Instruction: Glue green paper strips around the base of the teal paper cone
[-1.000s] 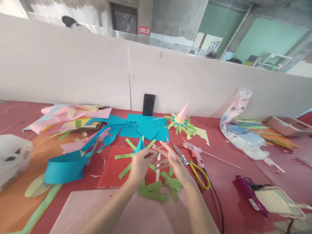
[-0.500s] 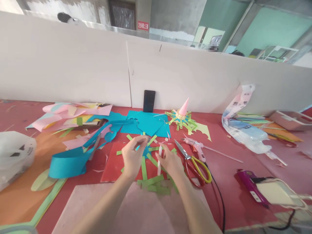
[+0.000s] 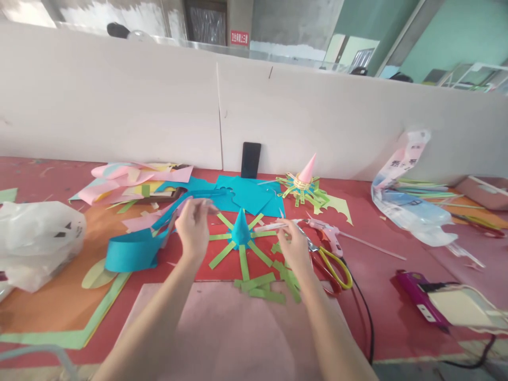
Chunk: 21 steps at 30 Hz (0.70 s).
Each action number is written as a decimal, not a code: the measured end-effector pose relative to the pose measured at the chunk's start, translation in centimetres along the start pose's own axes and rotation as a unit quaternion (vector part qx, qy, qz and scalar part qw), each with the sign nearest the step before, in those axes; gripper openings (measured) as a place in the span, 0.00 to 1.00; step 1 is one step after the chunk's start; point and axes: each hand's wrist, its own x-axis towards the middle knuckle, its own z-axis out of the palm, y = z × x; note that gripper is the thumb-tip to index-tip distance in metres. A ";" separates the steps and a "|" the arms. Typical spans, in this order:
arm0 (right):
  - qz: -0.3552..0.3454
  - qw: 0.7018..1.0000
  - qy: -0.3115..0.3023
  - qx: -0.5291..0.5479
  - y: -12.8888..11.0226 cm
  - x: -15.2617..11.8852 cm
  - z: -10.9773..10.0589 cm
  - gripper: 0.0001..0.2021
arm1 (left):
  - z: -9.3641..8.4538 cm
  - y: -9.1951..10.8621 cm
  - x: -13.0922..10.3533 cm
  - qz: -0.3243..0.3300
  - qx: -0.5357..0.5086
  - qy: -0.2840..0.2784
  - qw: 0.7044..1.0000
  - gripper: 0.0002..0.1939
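Note:
A blue paper cone (image 3: 240,230) stands upright in the middle, with green paper strips (image 3: 243,262) fanning out from its base over a red sheet (image 3: 216,272). Left of the cone, my left hand (image 3: 193,227) is raised with its fingertips pressed together; whatever they pinch, if anything, is too small to make out. On the other side, my right hand (image 3: 294,244) grips a slim white stick (image 3: 268,228) that points left toward the cone. Loose green strips (image 3: 260,288) lie in front of it. Scissors (image 3: 331,267) with yellow and red handles rest beside my right hand.
A pink glue gun (image 3: 327,235) lies behind the scissors. Further back are a finished-looking pink cone piece (image 3: 307,172), blue sheets (image 3: 254,196) and an upright phone (image 3: 251,160). A curled blue band (image 3: 130,253) and plastic bag (image 3: 43,238) are left; a purple power strip (image 3: 423,301) is right.
My left hand has moved left, away from the cone, which now shows fully. My right hand has shifted right, and the white stick has turned from upright to nearly level. The view has shifted slightly.

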 end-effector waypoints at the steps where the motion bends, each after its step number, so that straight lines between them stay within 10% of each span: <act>1: 0.000 1.000 0.016 0.009 -0.2 0.2 -0.1 0.15 | -0.6 -0.9 0.5 -0.001 0.016 0.012 1.000 0.10; 12: -0.102 0.984 -0.118 0.087 -6.3 2.8 3.3 0.15 | -2.6 -6.7 1.2 -0.043 0.343 -0.137 0.928 0.17; 21: -0.150 0.984 -0.085 0.051 -8.3 1.8 3.5 0.13 | -1.9 -8.9 1.0 -0.076 0.222 -0.143 0.962 0.08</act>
